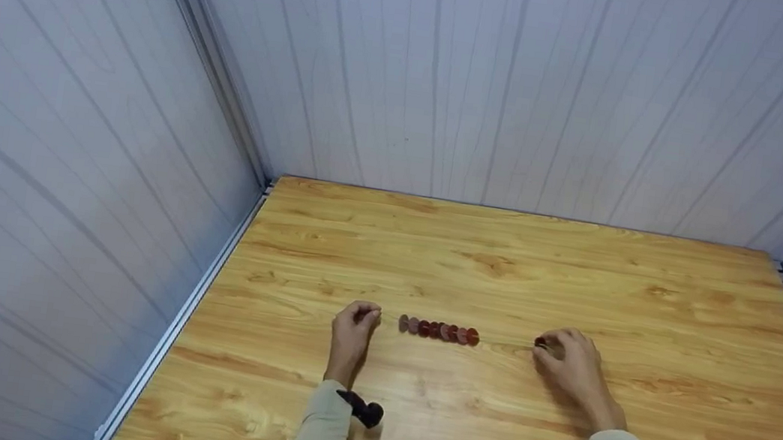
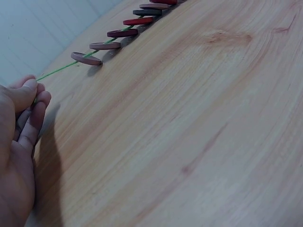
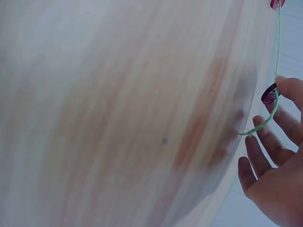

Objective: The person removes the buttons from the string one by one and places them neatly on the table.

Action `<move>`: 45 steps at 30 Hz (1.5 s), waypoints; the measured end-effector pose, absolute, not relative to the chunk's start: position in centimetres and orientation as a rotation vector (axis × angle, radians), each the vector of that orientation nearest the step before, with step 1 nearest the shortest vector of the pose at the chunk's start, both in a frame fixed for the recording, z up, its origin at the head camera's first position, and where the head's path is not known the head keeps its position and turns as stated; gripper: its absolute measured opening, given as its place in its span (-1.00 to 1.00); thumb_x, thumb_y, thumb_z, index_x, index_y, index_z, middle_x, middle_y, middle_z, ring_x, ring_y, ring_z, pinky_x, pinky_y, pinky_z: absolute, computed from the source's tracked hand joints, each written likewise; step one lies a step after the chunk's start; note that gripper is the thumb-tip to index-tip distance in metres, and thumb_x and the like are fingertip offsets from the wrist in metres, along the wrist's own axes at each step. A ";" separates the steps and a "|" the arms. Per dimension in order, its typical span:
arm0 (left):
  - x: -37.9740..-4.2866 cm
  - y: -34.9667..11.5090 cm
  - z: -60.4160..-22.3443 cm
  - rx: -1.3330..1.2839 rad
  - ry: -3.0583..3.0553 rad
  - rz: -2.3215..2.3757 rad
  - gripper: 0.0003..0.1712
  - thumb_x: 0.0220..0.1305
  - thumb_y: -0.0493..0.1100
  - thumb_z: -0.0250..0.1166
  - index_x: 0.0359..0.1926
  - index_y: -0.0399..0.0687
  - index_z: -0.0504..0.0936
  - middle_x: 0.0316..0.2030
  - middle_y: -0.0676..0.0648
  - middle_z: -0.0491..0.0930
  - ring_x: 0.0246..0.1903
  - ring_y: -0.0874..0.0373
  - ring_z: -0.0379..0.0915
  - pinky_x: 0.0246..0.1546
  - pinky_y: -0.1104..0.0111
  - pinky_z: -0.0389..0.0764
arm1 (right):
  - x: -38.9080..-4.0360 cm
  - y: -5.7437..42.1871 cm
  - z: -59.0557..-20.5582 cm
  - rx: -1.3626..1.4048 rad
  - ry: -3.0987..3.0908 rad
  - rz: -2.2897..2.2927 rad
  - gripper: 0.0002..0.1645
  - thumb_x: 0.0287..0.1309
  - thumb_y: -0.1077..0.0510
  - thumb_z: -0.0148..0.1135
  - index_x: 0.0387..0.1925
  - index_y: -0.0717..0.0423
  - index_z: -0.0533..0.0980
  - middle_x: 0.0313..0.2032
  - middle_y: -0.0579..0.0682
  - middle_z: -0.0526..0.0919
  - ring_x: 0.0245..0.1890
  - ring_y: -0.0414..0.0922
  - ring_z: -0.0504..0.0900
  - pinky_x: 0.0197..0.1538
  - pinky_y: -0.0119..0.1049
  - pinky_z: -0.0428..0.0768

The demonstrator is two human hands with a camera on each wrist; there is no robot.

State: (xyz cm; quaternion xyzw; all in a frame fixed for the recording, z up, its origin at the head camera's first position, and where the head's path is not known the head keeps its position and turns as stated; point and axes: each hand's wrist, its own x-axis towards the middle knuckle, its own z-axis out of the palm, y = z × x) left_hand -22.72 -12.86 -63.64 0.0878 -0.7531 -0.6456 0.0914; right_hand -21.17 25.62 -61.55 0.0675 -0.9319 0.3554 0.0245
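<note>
A row of round buttons [image 1: 439,331] in reds, browns and dark tones lies between my hands, overlapping in the head view. In the left wrist view, a green string [image 2: 59,71] runs through several of them, and the endmost brown button [image 2: 86,59] leans on its edge. My left hand [image 1: 352,332] pinches the string between thumb and fingertips, left of the row. At the right, my right hand [image 1: 575,367] holds a dark purple-red button [image 3: 269,94] between thumb and index finger. The string passes through this button, and its loose tail [image 3: 262,125] curves down past the other fingers.
A wood-grain table [image 1: 506,265] lies under everything. Pale panelled walls [image 1: 456,77] rise along its back and sides, with metal edging [image 1: 178,321] at the left. Black wrist cameras [image 1: 366,411] sit at both sleeve cuffs.
</note>
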 end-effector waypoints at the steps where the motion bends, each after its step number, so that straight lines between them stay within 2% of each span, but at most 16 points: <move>1: -22.7 -12.9 -63.7 0.264 -2.232 -1.926 -0.86 0.29 -0.26 0.24 -0.21 -0.27 0.64 -0.31 -0.21 0.64 -0.31 0.02 0.59 -0.26 0.33 0.67 | -21.1 25.7 -61.5 0.209 -2.885 1.098 -0.62 0.18 0.02 0.30 -0.05 0.16 0.57 -0.06 0.19 0.56 0.03 0.20 0.44 0.16 0.22 0.30; 9: -23.0 -12.8 -63.9 0.281 -2.172 -1.988 -0.85 0.29 -0.35 0.21 -0.17 -0.39 0.60 -0.27 -0.31 0.62 -0.26 -0.09 0.59 -0.20 0.24 0.69 | -21.1 26.0 -61.4 0.185 -2.899 1.123 -0.63 0.20 0.03 0.28 -0.04 0.15 0.57 -0.03 0.20 0.55 0.07 0.20 0.40 0.18 0.21 0.26; 17: -22.8 -12.8 -63.8 0.295 -2.141 -2.028 -0.82 0.30 -0.31 0.23 -0.14 -0.37 0.58 -0.24 -0.33 0.59 -0.23 -0.13 0.58 -0.18 0.25 0.69 | -21.0 26.1 -61.4 0.182 -2.902 1.125 -0.62 0.21 0.02 0.28 -0.03 0.16 0.56 -0.01 0.21 0.54 0.08 0.22 0.40 0.20 0.23 0.26; 24: -21.8 -12.8 -61.5 0.241 -2.140 -2.091 -0.76 0.32 -0.34 0.18 -0.08 -0.48 0.52 -0.17 -0.48 0.52 -0.16 -0.35 0.50 -0.07 -0.05 0.61 | -21.0 26.1 -61.6 0.179 -2.904 1.136 -0.63 0.22 0.04 0.27 -0.02 0.15 0.55 -0.03 0.19 0.54 0.07 0.21 0.41 0.20 0.22 0.28; 27: -21.4 -12.7 -60.9 0.216 -2.164 -2.074 -0.75 0.34 -0.34 0.17 -0.07 -0.50 0.51 -0.18 -0.51 0.51 -0.17 -0.38 0.48 -0.09 -0.08 0.59 | -21.0 26.1 -61.6 0.181 -2.901 1.152 -0.63 0.22 0.03 0.27 -0.02 0.15 0.56 -0.02 0.18 0.54 0.07 0.21 0.40 0.19 0.22 0.29; 33: -21.9 -12.6 -62.0 0.217 -2.156 -2.034 -0.77 0.34 -0.31 0.17 -0.10 -0.47 0.53 -0.26 -0.48 0.53 -0.25 -0.36 0.47 -0.26 0.05 0.62 | -21.0 26.3 -61.7 0.189 -2.882 1.155 -0.64 0.20 0.04 0.28 -0.04 0.16 0.56 -0.02 0.20 0.55 0.07 0.21 0.40 0.16 0.22 0.32; 38: -22.6 -12.7 -63.6 0.262 -2.167 -1.977 -0.83 0.33 -0.26 0.20 -0.18 -0.32 0.57 -0.33 -0.33 0.57 -0.34 -0.13 0.50 -0.36 0.29 0.60 | -21.0 26.6 -61.6 0.187 -2.865 1.152 -0.64 0.20 0.05 0.28 -0.04 0.19 0.56 -0.04 0.22 0.55 0.04 0.22 0.42 0.13 0.21 0.35; 42: -22.6 -12.8 -63.8 0.291 -2.185 -1.938 -0.88 0.34 -0.24 0.20 -0.22 -0.23 0.58 -0.34 -0.23 0.57 -0.36 0.04 0.50 -0.36 0.37 0.61 | -21.0 26.9 -61.5 0.178 -2.878 1.159 -0.62 0.22 0.04 0.26 -0.02 0.18 0.55 -0.02 0.22 0.54 0.06 0.22 0.41 0.15 0.21 0.34; 45: -22.5 -12.8 -63.7 0.298 -2.179 -1.963 -0.87 0.34 -0.22 0.20 -0.21 -0.23 0.58 -0.32 -0.23 0.57 -0.35 0.05 0.50 -0.33 0.37 0.63 | -21.0 27.2 -61.5 0.176 -2.888 1.168 -0.60 0.24 0.02 0.24 0.00 0.19 0.54 0.02 0.25 0.52 0.11 0.24 0.38 0.18 0.24 0.30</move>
